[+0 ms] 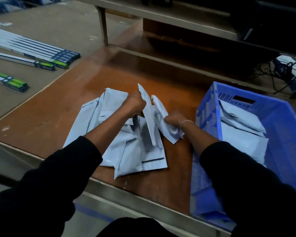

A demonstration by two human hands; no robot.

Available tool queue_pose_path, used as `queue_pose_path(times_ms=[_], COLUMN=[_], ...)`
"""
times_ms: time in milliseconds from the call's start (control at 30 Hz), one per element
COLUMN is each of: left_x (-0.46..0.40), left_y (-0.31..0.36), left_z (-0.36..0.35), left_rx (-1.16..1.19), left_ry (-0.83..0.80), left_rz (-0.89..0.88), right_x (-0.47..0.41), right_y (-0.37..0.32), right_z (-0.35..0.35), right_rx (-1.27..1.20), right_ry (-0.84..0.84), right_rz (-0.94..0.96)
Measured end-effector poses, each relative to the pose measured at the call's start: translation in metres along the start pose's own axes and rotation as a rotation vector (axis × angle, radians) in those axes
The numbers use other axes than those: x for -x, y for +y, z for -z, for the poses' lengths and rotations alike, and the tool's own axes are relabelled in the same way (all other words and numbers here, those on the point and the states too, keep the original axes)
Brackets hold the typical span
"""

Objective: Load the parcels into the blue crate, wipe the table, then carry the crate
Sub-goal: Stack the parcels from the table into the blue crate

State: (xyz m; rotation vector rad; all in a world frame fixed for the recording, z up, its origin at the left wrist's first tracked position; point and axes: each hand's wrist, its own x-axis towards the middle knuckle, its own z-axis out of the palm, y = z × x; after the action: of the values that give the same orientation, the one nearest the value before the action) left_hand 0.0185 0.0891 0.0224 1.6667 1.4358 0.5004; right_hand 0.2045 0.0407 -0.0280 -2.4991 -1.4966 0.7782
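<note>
So there's a pile of grey parcels sitting in the middle of the frame on a reddish-brown wooden surface, flat poly mailer bags all overlapping each other. Some have a dark stripe near one edge and a thin red line, but no writing I can actually read on any of them, too blurry.

The left hand is curled tight around one mailer and has it lifted up on its edge, pointing toward the top of the frame. The right hand is gripping another mailer just beside it, scrunched in the fist, with its lower corner near the pile. There's a thin pale band on that wrist. Both arms are in black sleeves.

The blue crate is at the right side of the frame, standing on the same surface, slotted walls with a handle cutout. It already has a few grey parcels lying flat inside.

Upper left of the frame: long thin boxes laid out in rows on a duller brown board, white with dark blue and green ends. They've got labels and a round logo, but it's all too small to make out. Upper right there's a shelf frame and some dark cables.
</note>
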Motion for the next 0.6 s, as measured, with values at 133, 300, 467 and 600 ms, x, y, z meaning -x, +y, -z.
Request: queue_pose_path(times_ms=[133,300,467,600], left_x=[0.0,-0.004,-0.006,-0.006], left_y=[0.001,0.004,0.011,0.009], left_z=[-0.003,-0.01,-0.016,-0.018], left_rx=[0.194,0.608,0.868,0.963], left_ry=[-0.036,-0.069,-0.075,-0.172], left_rz=[0.063,0.137,0.174,0.075], right_x=[0.008,0.049,0.065,0.053], right_y=[-0.003,-0.024,-0.032,-0.016], right_z=[0.03,0.05,0.042,0.041], right_rx=[-0.188,-0.236,-0.211,-0.339], right_ry=[0.169,0.264,0.187,0.157], right_rz=[-0.039,0.201,0.381,0.404])
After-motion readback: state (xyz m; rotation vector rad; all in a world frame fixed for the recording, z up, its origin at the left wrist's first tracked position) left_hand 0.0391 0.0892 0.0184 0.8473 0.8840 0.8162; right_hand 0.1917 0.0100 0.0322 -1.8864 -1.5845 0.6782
